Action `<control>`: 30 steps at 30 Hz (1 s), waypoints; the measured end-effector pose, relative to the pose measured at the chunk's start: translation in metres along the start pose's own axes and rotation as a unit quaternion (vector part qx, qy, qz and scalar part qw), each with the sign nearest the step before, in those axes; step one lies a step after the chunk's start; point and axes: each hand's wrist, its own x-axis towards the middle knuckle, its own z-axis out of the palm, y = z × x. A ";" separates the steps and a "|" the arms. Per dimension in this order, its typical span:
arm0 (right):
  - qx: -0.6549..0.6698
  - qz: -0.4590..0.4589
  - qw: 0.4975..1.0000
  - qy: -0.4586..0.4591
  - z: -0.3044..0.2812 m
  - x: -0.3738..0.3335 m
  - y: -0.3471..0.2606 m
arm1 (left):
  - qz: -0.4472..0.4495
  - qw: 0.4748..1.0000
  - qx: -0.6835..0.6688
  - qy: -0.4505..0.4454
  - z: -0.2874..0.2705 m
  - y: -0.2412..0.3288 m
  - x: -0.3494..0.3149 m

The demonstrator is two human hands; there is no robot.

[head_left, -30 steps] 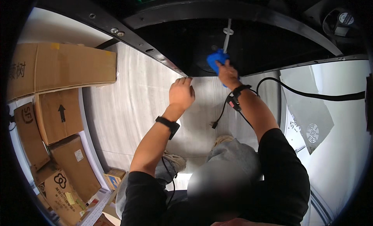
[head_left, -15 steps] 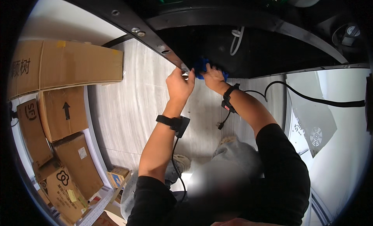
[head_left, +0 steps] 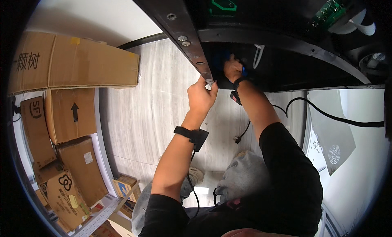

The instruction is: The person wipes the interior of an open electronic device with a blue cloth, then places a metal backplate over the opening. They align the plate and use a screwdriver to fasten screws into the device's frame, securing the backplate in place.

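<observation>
Brown cardboard boxes (head_left: 94, 59) crowd the far left, several packed closely on a white metal shelf with a perforated edge (head_left: 92, 220), probably just stored there. Pale grey wood-grain flooring (head_left: 139, 98) runs from them toward the person's shoes. Next comes the left hand (head_left: 201, 96), its thumb and fingers closed around the lower end of a long black metal rail (head_left: 192, 53) with screws and holes; that hold likely steadies the body or the frame while the other arm reaches in. Just right of it, inside the dark cabinet, a crumpled bright-blue cloth (head_left: 221, 58) lies mostly in shadow. The right hand (head_left: 233, 69) grasps it from above, arm stretched forward, seemingly to keep the fabric against the black surface; how tightly the fingers clench, I cannot tell. A thin whitish loop (head_left: 258, 57) hangs beside that hand, apart from it. Farther right, a thick black cable (head_left: 335, 118) curves in front of a flat grey sheet with round vent slots (head_left: 332, 131), which appears propped there out of the way.
</observation>
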 end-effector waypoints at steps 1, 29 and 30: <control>-0.016 0.007 1.000 -0.005 0.001 -0.001 -0.003 | 0.002 1.000 0.009 0.000 0.000 0.000 0.000; 0.001 0.154 0.987 0.035 0.020 0.008 0.100 | -0.007 0.999 0.038 -0.011 0.001 0.006 -0.001; 0.018 0.136 0.990 0.017 0.015 0.008 0.083 | -0.004 0.999 0.039 -0.001 -0.001 0.001 -0.002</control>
